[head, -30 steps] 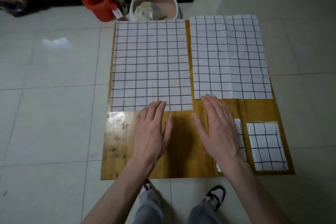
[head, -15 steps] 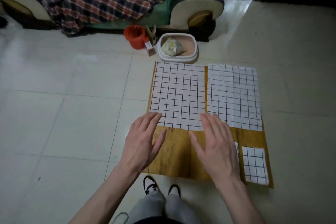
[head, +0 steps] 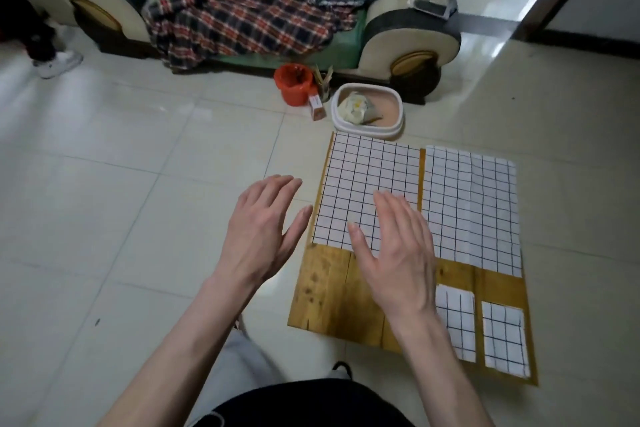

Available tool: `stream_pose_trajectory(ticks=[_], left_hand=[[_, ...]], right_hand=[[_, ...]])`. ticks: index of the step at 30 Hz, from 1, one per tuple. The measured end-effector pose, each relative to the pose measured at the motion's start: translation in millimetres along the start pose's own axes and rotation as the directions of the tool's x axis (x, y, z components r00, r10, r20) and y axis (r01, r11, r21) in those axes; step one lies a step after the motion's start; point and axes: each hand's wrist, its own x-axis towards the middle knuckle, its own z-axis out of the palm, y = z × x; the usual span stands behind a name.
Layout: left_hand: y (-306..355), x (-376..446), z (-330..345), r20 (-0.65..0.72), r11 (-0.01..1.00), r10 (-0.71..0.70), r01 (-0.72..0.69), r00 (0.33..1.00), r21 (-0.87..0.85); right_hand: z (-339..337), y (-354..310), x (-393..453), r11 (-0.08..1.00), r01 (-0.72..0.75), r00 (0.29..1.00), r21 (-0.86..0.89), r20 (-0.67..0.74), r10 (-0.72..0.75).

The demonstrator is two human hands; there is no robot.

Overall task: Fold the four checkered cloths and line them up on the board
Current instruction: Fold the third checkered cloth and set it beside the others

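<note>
left hand off board, view raised

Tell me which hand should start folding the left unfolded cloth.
Right, probably. The right hand is open over the near edge of the left unfolded cloth on the board. The left hand, also open, sits over the floor tiles, off the board's left edge.

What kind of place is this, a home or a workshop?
Most likely a room in a home. A worn sofa with a plaid blanket stands on a tiled floor, and the wooden board lies on that floor, beside a small orange bin.
</note>
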Motion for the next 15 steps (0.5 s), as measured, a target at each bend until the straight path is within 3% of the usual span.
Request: stream_pose_trajectory(ticks=[8,15], left_hand=[[-99.8,82.4,-9.8,0.102,0.973,0.206,-0.193,0.973,-0.126],[-175.2,156.1,-28.1,0.145,0.885,0.452,-0.423,0.88,-0.195]], right_hand=[[40.0,-83.9,57.8,0.98,-0.175,0.984,-0.093,-0.048,0.171],[65.6,-146.5,110.8,0.918,-0.364,0.928,-0.16,-0.143,0.343]])
